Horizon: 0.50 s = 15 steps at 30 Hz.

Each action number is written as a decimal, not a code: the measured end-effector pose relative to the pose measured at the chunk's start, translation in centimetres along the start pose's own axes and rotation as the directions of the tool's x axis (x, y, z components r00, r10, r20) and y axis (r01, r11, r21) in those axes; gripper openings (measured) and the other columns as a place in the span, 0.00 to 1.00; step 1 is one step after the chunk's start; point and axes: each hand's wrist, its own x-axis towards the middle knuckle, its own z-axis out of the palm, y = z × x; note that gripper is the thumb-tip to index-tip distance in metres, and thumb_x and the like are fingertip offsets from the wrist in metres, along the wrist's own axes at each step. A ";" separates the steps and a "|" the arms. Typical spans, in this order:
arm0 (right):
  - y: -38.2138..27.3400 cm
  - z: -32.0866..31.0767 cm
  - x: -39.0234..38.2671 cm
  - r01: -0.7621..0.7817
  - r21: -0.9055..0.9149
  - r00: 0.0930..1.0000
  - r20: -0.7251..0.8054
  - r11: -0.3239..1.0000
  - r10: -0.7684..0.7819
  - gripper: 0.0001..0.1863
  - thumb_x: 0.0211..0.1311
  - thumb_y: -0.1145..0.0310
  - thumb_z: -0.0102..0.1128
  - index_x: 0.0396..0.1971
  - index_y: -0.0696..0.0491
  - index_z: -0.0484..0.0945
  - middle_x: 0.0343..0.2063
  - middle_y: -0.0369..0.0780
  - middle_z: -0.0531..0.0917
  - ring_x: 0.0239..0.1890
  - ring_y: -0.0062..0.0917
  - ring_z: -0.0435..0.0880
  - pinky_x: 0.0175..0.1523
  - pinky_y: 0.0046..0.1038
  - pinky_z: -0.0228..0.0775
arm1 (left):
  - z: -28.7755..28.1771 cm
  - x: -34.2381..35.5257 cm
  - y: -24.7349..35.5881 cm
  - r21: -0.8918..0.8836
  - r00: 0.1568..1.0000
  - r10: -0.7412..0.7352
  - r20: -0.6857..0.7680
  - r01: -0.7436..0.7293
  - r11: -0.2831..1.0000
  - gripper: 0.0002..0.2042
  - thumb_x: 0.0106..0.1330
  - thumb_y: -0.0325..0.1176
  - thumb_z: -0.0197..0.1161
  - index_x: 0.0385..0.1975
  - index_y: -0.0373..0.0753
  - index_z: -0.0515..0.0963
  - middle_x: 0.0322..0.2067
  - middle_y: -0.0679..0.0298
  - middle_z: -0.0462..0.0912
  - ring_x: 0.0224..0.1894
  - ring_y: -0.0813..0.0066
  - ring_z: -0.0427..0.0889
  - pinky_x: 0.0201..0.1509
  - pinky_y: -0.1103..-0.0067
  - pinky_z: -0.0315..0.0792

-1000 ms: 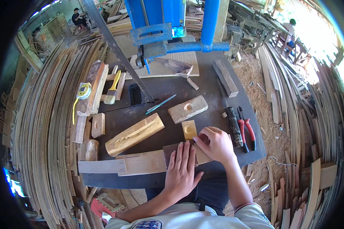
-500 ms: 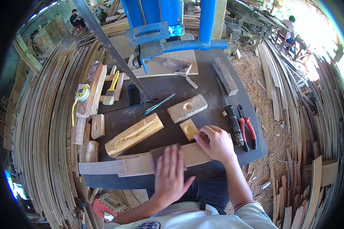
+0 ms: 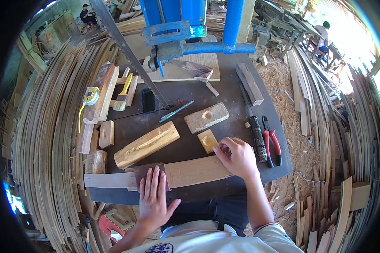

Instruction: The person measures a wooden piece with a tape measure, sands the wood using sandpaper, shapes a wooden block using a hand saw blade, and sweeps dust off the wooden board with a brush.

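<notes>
My left hand lies with fingers stretched over a dark brown sheet on a long pale board. A thinner strip extends leftward along the table's front. Curled, my right hand rests at the board's right part, thumb and fingertips by a small yellowish block; what they grip is unclear. Behind these lie a carved wooden piece, a block with a hollow and a teal pen-like tool. Red-handled pliers lie beside a dark wrapped-handle tool.
An upright saw blade and blue machine housing stand over the dark table. A paintbrush and tape measure lie left. Stacked strips flank both sides; two people sit in the background.
My left hand and the dark sheet have moved leftward along the board, uncovering its middle. My right hand stays near the same place; the small yellowish block is slightly turned.
</notes>
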 end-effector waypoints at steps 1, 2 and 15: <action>0.0 0.0 0.0 0.013 -0.001 1.000 -0.007 1.000 -0.013 0.14 0.68 0.58 0.71 0.31 0.53 0.82 0.25 0.38 0.86 0.29 0.36 0.88 0.36 0.38 0.81 | 0.2 0.4 0.9 -0.022 0.999 -0.012 -0.036 0.011 1.000 0.48 0.72 0.60 0.64 0.79 0.26 0.58 0.80 0.38 0.55 0.83 0.36 0.51 0.82 0.43 0.48; 0.0 0.0 0.0 0.022 -0.017 1.000 -0.005 1.000 -0.023 0.13 0.68 0.60 0.72 0.31 0.53 0.83 0.25 0.39 0.86 0.28 0.33 0.89 0.36 0.34 0.81 | 0.6 1.1 2.1 -0.005 1.000 -0.010 -0.024 0.010 1.000 0.48 0.72 0.60 0.64 0.79 0.26 0.58 0.80 0.38 0.55 0.83 0.36 0.51 0.82 0.43 0.48; 0.3 -0.3 -0.2 0.005 0.068 1.000 -0.018 0.998 -0.003 0.14 0.69 0.58 0.71 0.32 0.53 0.82 0.25 0.40 0.86 0.29 0.36 0.88 0.36 0.37 0.81 | 0.5 2.1 2.6 -0.067 0.998 0.061 -0.006 -0.062 0.996 0.48 0.70 0.56 0.67 0.80 0.28 0.56 0.81 0.39 0.55 0.83 0.37 0.52 0.81 0.45 0.50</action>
